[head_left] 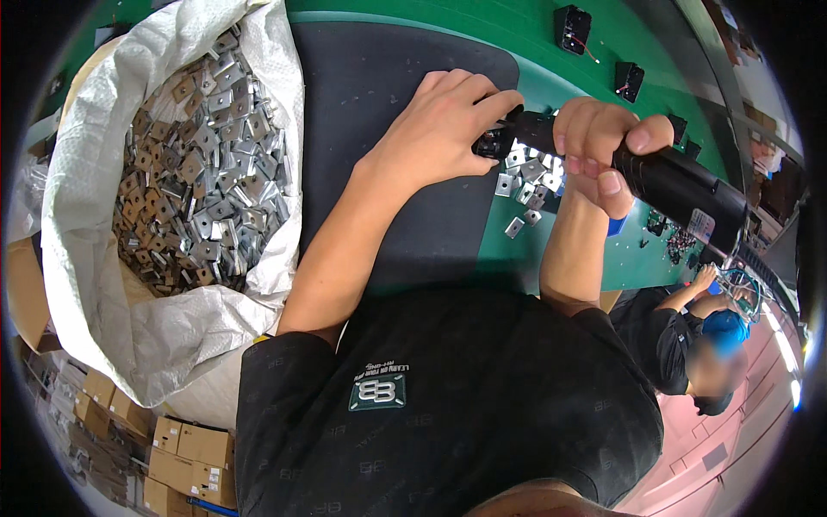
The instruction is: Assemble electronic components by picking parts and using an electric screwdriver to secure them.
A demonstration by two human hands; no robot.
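Observation:
My right hand (603, 142) is wrapped round a black electric screwdriver (680, 185), its cord running off at the lower right. The tool lies slantwise, its nose toward my left hand. My left hand (452, 125) is closed over a small black plastic part (493, 143) at the screwdriver's front end. Fingers hide most of that part, and the tip of the tool cannot be made out. Beneath the tool, several square metal plates with holes (532, 177) are scattered on the green tabletop (517, 258).
To the left stands a large white woven sack (82, 258) full of metal plates (202, 172). A dark mat (388, 52) covers the table's middle. Black cases with wires (573, 30) sit along the far right. Another person (659, 336) works at the right; cardboard boxes (191, 457) stand lower left.

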